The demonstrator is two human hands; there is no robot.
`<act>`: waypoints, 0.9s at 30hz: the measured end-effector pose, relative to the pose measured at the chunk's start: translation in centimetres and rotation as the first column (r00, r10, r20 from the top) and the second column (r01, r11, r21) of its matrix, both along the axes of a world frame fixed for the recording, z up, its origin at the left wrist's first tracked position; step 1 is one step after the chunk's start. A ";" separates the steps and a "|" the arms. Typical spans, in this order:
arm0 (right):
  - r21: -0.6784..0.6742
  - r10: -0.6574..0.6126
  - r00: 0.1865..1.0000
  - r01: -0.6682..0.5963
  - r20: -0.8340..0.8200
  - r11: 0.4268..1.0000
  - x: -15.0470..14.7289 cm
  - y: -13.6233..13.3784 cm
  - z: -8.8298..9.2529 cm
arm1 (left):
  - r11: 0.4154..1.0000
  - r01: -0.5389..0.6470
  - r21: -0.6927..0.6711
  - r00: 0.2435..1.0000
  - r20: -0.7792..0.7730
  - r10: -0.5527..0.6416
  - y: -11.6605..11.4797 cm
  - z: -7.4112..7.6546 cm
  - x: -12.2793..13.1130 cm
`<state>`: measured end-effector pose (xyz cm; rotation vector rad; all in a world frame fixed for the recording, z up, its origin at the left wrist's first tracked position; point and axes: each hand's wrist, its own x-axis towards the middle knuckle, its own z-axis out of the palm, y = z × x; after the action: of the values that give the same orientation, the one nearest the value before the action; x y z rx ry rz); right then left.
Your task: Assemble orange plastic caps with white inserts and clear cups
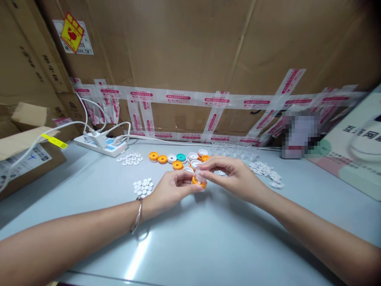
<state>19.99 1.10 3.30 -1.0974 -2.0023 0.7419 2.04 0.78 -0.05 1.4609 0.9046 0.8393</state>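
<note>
Over the middle of the table, my left hand [178, 184] has its fingers closed around an orange round cap [199, 182]. My right hand [230, 172] pinches a small clear plastic piece [199, 173] that stands upright on the cap's top. The two parts touch; how far the clear piece goes into the cap is hidden by my fingers. Just beyond my hands lie several round caps in orange, white and teal, among them a teal cap [181, 157] and an orange cap [177, 165]. A silver bangle sits on my left wrist.
Small white discs lie in piles at the left [143, 186]. Clear plastic parts [235, 151] and flat white pieces [264, 171] lie at the right. A power strip [102, 145] with cables is at the back left. Cardboard boxes [184, 47] wall the rear.
</note>
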 end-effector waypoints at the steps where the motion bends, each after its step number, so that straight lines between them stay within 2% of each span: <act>1: -0.010 -0.005 1.000 0.005 -0.020 1.000 0.0 0.0 -0.1 | 1.000 0.003 -0.007 1.000 0.010 -0.003 0.0 0.0 0.0; 10: -0.218 0.045 0.971 -0.097 -0.234 0.971 0.3 -0.2 0.2 | 0.988 0.132 -0.083 0.976 0.186 -0.115 -0.2 0.3 -0.3; 14: -0.249 -0.020 0.952 -0.060 -0.306 0.967 -0.1 -0.2 -0.2 | 0.992 0.098 -0.080 0.980 0.179 -0.083 -0.1 0.2 -0.2; 21: -0.159 -0.141 0.918 0.088 -0.370 0.983 -1.5 -1.0 -1.3 | 0.999 -0.020 -0.032 0.995 0.097 0.023 -0.2 0.0 -0.1; 25: -0.251 -0.070 0.888 -0.052 -0.454 0.967 -1.5 -1.0 -1.5 | 0.996 0.037 -0.075 0.983 0.182 -0.023 -0.2 0.1 -0.1; 27: -0.275 -0.073 0.868 -0.075 -0.492 0.959 -1.6 -0.9 -1.7 | 0.997 0.035 -0.069 0.983 0.181 -0.022 -0.2 0.1 0.0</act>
<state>18.42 0.15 1.60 -0.9366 -1.4822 1.2104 1.99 0.55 0.07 1.3098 0.7682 0.8939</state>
